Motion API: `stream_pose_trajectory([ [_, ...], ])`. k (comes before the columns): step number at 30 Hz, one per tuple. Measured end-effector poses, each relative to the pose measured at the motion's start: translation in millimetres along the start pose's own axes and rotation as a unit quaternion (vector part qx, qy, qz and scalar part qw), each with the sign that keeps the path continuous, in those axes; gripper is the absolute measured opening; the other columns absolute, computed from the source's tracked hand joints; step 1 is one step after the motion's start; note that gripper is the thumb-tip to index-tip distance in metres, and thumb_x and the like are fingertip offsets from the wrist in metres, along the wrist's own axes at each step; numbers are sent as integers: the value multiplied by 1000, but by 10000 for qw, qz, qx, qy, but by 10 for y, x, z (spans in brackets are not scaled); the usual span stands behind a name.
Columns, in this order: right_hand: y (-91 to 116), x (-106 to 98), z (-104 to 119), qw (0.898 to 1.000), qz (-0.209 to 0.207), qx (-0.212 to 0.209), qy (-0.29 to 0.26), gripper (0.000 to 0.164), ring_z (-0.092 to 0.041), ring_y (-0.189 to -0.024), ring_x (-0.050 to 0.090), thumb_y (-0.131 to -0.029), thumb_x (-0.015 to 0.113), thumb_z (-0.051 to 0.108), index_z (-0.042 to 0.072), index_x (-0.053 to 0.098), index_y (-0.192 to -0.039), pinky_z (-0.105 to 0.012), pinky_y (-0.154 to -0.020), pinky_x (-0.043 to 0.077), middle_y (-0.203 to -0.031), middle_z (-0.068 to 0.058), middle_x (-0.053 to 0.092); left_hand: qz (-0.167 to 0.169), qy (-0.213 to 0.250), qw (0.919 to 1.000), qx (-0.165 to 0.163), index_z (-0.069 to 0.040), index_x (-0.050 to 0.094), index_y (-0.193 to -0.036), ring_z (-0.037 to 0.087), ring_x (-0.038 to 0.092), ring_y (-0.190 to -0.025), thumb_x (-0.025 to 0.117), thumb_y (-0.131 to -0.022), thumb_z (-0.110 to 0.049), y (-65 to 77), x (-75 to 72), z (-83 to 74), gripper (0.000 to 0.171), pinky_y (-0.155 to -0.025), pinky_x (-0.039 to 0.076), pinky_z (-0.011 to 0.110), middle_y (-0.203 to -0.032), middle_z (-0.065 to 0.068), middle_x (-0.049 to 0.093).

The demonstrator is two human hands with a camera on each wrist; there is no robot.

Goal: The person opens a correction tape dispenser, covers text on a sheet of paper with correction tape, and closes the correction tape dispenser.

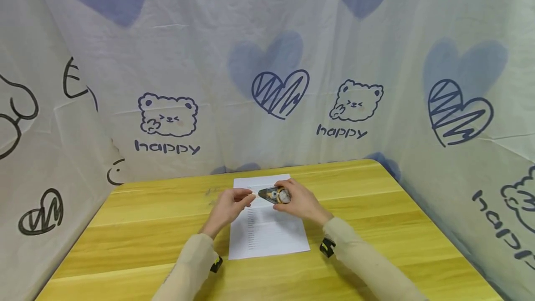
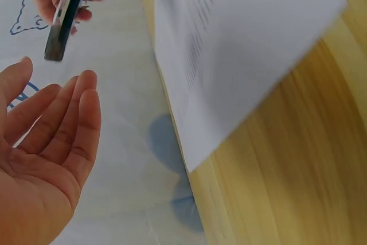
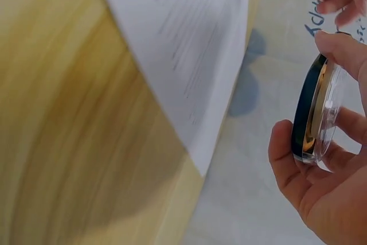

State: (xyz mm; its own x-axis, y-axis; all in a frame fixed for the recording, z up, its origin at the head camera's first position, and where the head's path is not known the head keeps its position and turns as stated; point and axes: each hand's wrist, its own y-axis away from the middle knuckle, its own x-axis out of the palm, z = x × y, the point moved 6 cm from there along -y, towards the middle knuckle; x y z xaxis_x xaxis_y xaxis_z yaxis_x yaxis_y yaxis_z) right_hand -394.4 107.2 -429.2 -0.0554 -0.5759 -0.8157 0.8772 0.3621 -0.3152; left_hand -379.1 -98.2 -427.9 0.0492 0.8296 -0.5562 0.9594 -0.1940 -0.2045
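Observation:
My right hand grips a correction tape dispenser between thumb and fingers, above a printed sheet of paper. The dispenser has a dark, tapered body with a clear, rounded casing and gold-coloured parts inside; its narrow end points left. Just left of that tip is my left hand, its fingers loosely bent and nothing held in them. The left wrist view shows this palm facing up, apart from the dispenser. In the right wrist view, the thumb and fingers press the dispenser's edges.
The sheet lies lengthwise on a yellow wood-grain table, with lines of print down its left part. A white curtain with blue hearts and bear drawings hangs behind the table and on both sides. Dark devices are strapped at both wrists.

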Motion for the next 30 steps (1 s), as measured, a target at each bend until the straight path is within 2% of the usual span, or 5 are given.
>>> stream_pose_trajectory([
  [4, 8, -35, -112, 9995, -25, 258, 152, 60, -20, -97, 60, -76, 84, 35, 19, 60, -129, -40, -82, 53, -118, -6, 62, 5, -624, 9980, 84, -11, 73, -114, 14, 69, -88, 67, -94, -32, 19, -40, 24, 31, -79, 58, 35, -103, 2, 75],
  [16, 80, -204, -593, 9941, -39, 1007, 412, 66, -22, -98, 60, -77, 81, 39, 14, 58, -134, -41, -80, 52, -126, -11, 61, 219, -1807, 9825, 399, -3, 70, -119, 23, 68, -96, 68, -93, -29, 69, -99, 145, 37, -86, 57, 41, -111, 13, 73],
  [21, 153, -242, -847, 9914, 22, 1221, 465, 68, -21, -93, 59, -78, 81, 40, 12, 58, -135, -38, -75, 51, -119, -11, 63, 764, -2287, 9702, 226, -6, 64, -129, 29, 66, -108, 67, -93, -37, 109, -44, 246, 48, -92, 55, 45, -122, 15, 68],
  [26, 205, -289, -1069, 9895, 102, 1335, 537, 67, -22, -90, 59, -78, 81, 37, 6, 58, -133, -37, -73, 50, -114, -14, 64, 1510, -2201, 9635, -219, -11, 54, -141, 28, 58, -118, 76, -84, -42, 190, 19, 360, 68, -102, 48, 47, -134, 14, 61],
  [30, 230, -344, -1180, 9871, 176, 1464, 631, 64, -23, -90, 59, -77, 81, 35, 5, 59, -130, -40, -75, 51, -112, -15, 65, 1834, -2162, 9584, -342, -12, 48, -146, 33, 47, -134, 80, -78, -44, 254, 44, 385, 81, -113, 37, 51, -146, 15, 50],
])
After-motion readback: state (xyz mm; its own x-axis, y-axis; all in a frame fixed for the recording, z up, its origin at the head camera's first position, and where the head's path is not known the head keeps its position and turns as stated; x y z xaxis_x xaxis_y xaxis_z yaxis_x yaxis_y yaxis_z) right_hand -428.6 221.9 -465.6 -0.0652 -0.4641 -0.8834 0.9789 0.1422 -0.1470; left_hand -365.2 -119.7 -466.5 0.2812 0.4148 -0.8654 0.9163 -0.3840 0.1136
